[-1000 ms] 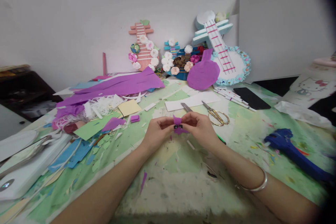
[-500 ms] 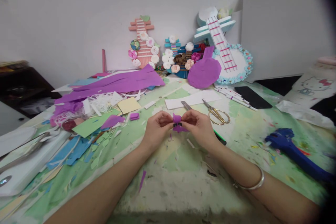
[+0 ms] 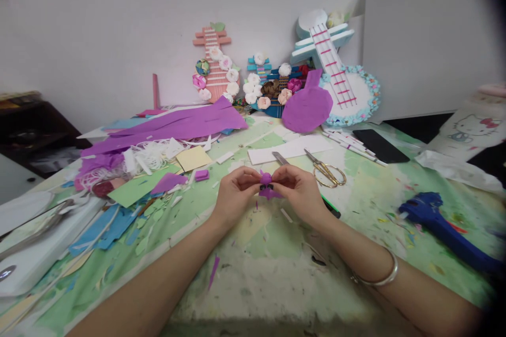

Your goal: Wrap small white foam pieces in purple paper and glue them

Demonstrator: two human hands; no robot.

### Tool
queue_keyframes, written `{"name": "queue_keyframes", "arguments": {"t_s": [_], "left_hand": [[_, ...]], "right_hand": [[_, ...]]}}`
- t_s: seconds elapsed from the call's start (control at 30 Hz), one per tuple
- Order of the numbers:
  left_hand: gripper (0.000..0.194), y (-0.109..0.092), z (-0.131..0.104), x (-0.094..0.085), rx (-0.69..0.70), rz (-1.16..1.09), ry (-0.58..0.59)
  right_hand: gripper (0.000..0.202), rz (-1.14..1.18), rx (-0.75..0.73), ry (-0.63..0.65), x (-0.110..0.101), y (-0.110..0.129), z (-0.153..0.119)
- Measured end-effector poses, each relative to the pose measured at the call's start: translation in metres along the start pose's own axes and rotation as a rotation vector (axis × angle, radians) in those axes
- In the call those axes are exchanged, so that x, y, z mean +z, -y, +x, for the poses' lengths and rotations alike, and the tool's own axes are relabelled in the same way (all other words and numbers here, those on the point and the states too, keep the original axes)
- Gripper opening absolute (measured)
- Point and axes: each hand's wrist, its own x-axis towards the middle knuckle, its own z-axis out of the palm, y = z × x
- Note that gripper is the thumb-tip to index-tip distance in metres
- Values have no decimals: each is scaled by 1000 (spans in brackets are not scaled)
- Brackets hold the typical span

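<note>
Near edge: paint-stained green table cover (image 3: 245, 300), with one thin purple offcut (image 3: 214, 272) lying flat left of centre. Forearms come in from both sides, perhaps propped low on the table to steady fine work; bangle (image 3: 389, 278) on the right. Above mid-table the left hand (image 3: 237, 193) and right hand (image 3: 301, 190) face each other across a small purple paper piece (image 3: 265, 177). Grip is matched side to side, probably so that neither end of so soft a piece slips: a rounded bulge sits between the fingertips, a flatter flap hanging below. Fingers: thumbs drawn together, dark nails almost meeting, index fingers arched over; each hand pinches its own edge of the paper, with hardly any gap. Remaining fingers curled behind, contact there hard to tell. Just beyond, gold-handled scissors (image 3: 331, 174) rest partly open near the right hand, likely parked within reach; a folded purple block (image 3: 202, 175) lies near the left. Farther back, purple sheets (image 3: 177, 129) spread left, while a purple guitar-shaped cutout (image 3: 307, 109) leans among flower-trimmed models, seemingly stood up to spare table space.
</note>
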Motion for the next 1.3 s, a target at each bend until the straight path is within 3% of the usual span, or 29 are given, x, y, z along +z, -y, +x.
{"name": "queue_keyframes", "arguments": {"t_s": [0.33, 0.8, 1.07, 1.3], "left_hand": [[13, 2, 1, -2, -5, 23, -15], [13, 1, 1, -2, 43, 73, 0], [14, 1, -1, -1, -40, 62, 95], [15, 2, 0, -1, -106, -6, 111]], "right_hand": [[11, 56, 34, -5, 0, -3, 2], [5, -172, -59, -10, 0, -1, 0], [6, -140, -11, -3, 0, -4, 1], [6, -120, -25, 24, 0, -3, 0]]}}
